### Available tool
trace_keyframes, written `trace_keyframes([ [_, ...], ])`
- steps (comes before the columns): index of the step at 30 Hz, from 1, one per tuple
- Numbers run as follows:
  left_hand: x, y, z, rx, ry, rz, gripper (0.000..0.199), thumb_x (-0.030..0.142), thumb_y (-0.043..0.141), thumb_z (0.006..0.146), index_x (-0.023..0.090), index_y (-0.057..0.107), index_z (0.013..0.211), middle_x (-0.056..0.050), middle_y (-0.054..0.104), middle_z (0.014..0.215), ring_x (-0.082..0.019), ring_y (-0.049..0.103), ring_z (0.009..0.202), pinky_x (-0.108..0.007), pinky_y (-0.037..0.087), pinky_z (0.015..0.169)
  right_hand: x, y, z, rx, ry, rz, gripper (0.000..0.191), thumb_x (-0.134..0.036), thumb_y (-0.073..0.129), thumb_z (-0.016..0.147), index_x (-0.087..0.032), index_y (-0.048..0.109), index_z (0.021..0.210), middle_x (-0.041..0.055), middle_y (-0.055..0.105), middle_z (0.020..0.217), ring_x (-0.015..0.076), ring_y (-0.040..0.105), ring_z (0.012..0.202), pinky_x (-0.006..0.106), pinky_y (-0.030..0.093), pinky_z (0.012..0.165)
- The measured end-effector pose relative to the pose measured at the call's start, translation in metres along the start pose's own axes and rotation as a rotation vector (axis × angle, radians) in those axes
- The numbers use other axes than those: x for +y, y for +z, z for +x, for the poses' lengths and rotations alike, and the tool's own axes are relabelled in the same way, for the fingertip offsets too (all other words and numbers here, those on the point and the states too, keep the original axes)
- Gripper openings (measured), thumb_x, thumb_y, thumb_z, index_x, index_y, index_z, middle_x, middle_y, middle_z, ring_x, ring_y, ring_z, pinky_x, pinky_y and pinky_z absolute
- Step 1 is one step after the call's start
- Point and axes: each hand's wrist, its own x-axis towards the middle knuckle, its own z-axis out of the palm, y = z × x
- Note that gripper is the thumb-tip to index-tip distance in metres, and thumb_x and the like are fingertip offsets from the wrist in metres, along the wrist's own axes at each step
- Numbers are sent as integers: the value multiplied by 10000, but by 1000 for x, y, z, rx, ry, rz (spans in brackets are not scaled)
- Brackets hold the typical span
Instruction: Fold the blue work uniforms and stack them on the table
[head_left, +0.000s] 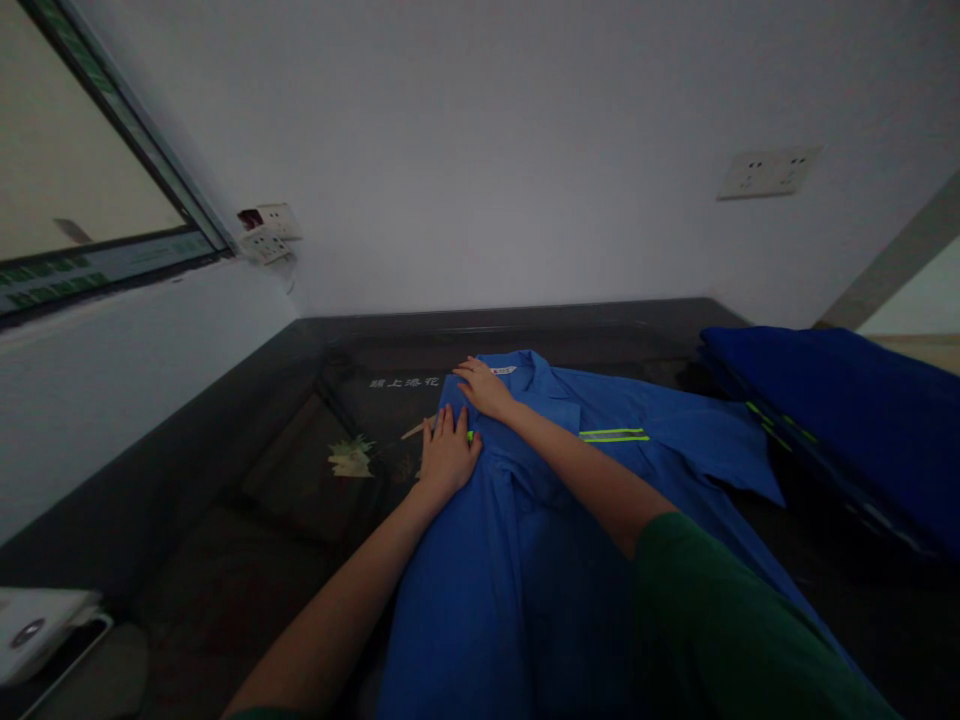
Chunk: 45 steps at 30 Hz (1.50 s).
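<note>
L hand (448,448) & R hand (486,390) flat on blue garment (457,570)

From where I stand, L hand's palm-down, fingers fanned & unclenched, on the garment's L edge, right by a bit of neon trim (470,436). R hand's just beyond it, nr the collar (538,372), fingers stretched out, pressing lightly curved on the cloth. Garment's spread on the dark table (517,321) beneath both; one sleeve (724,440) reaches out R of R hand, w/ a neon stripe (613,435) btwn. Farther R, well apart from R hand: folded dark-blue pile (847,410). L of L hand, nearby: flower print (351,458); well L & nearer me, white device (45,625), partly cut off.
</note>
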Motion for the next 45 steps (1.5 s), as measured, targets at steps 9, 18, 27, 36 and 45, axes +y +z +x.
trace_keyframes([
  [9, 3, -57, -1, -332, 643, -518, 209, 180, 525, 880, 214, 657, 1039, -37, 667, 1060, -167, 609, 1021, -300, 456, 932, -10, -74, -150, -92, 81, 224, 188, -103, 573, 830, -166, 706, 948, 42, 685, 877, 149, 614, 806, 256, 447, 739],
  [18, -1, -43, -1, -445, 672, -560, 159, 249, 651, 827, 200, 671, 977, -50, 671, 1038, -181, 602, 1015, -302, 442, 932, -33, -59, -179, -188, 116, 56, 296, -273, 740, 771, -130, 655, 1016, 95, 660, 975, 209, 602, 945, 293, 432, 817],
  [27, -18, -17, 42, 17, 396, -550, 290, 214, 430, 909, 156, 622, 1118, -94, 625, 1209, -175, 548, 1174, -323, 382, 1069, -52, -58, -161, -181, 236, -15, 308, -456, 663, 826, -173, 647, 949, 89, 691, 962, 223, 641, 893, 295, 447, 747],
  [36, -16, 25, 83, -125, 202, -190, 500, 322, 231, 992, 187, 360, 1455, -111, 290, 1536, -250, 234, 1431, -482, 221, 1146, -54, -47, -152, -225, 333, 39, 190, -306, 677, 824, -165, 683, 951, 83, 716, 981, 221, 653, 921, 273, 443, 728],
  [45, -6, 16, 73, -230, 188, -66, 501, 490, 231, 969, 433, 244, 1467, 25, 115, 1585, -330, 69, 1456, -727, 80, 1055, -42, -50, -145, -287, 401, 247, 187, -225, 717, 768, -126, 708, 927, 34, 707, 810, 138, 627, 718, 206, 374, 581],
])
